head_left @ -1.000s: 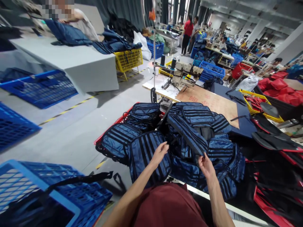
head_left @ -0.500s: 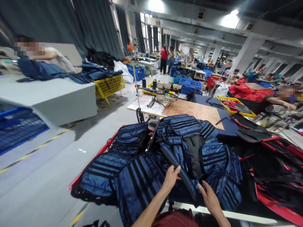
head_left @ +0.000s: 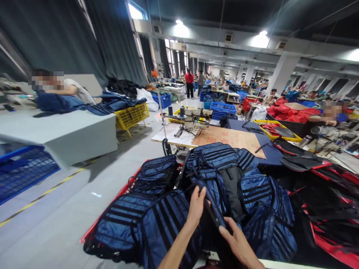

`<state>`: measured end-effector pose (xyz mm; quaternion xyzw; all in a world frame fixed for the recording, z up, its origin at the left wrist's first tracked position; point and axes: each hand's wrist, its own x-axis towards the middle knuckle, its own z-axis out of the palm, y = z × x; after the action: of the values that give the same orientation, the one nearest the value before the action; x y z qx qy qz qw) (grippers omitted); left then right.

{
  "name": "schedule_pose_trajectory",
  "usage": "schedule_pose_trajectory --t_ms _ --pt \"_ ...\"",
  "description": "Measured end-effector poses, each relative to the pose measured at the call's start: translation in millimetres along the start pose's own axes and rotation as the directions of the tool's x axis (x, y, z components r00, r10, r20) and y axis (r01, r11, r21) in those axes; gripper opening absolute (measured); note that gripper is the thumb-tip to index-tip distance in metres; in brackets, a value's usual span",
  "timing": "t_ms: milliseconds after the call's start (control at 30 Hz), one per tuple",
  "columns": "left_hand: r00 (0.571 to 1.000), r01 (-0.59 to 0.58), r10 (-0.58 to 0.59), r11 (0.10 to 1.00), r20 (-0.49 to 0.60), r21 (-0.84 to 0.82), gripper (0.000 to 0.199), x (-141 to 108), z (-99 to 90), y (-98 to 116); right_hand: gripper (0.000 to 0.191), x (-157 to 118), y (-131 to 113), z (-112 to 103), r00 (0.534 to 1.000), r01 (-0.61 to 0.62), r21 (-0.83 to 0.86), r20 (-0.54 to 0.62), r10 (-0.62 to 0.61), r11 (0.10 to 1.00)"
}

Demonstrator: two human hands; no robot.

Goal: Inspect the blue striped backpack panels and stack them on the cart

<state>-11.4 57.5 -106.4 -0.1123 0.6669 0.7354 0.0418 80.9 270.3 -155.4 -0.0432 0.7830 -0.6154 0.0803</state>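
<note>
A dark blue, black-edged backpack strap [head_left: 213, 203] slants across the front of the pile, between my hands. My left hand [head_left: 197, 204] is closed around its upper part, thumb and fingers on the edge. Lower down, my right hand [head_left: 235, 234] pinches the strap's near end, with the thumb on top. Behind the strap lie several blue backpack pieces [head_left: 256, 188] with black stripes, and a dark grey panel [head_left: 231, 183] is among them. To the left of my arms, a large striped blue piece [head_left: 166, 224] rests over more striped pieces.
A red crate [head_left: 123, 192] under the left pile stands on the floor. Black and red bag pieces [head_left: 331, 201] spread to the right. Beyond the pile is a sewing machine [head_left: 193, 117] with a brown board [head_left: 230, 138] beside it. Co-workers sit at far left and far right.
The strap has turned so its narrow edge faces up. My left hand has shifted slightly left and up; my right hand has moved left onto the strap's lower end. The view has tilted upward.
</note>
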Motion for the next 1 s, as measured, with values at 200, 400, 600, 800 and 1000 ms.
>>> schedule_pose_trajectory --t_ms 200,400,600,800,1000 --pt "0.979 -0.114 0.118 0.993 0.169 -0.035 0.052 -47 42.9 14 0.053 33 -13 23 0.989 0.071 -0.006 -0.126 -0.071 0.997" --pt "0.925 0.112 -0.082 0.992 0.370 -0.060 0.070 -57 11.3 22 0.058 69 -3 -30 0.917 -0.041 -0.232 -0.395 -0.055 0.972" --pt "0.977 0.042 0.073 0.853 -0.198 0.520 0.061 -31 -191.1 30 0.063 91 30 -222 0.635 -0.447 -0.306 -0.770 0.058 0.841" --pt "0.951 -0.111 0.280 0.707 -0.132 0.698 0.077 -12 -217.2 17 0.084 74 -5 -214 0.735 -0.181 -0.249 -0.677 -0.038 0.951" --pt "0.968 -0.172 0.116 0.952 0.221 0.252 0.066 -35 -34.3 42 0.068 50 -51 -57 0.817 0.025 -0.076 -0.573 -0.064 0.997"
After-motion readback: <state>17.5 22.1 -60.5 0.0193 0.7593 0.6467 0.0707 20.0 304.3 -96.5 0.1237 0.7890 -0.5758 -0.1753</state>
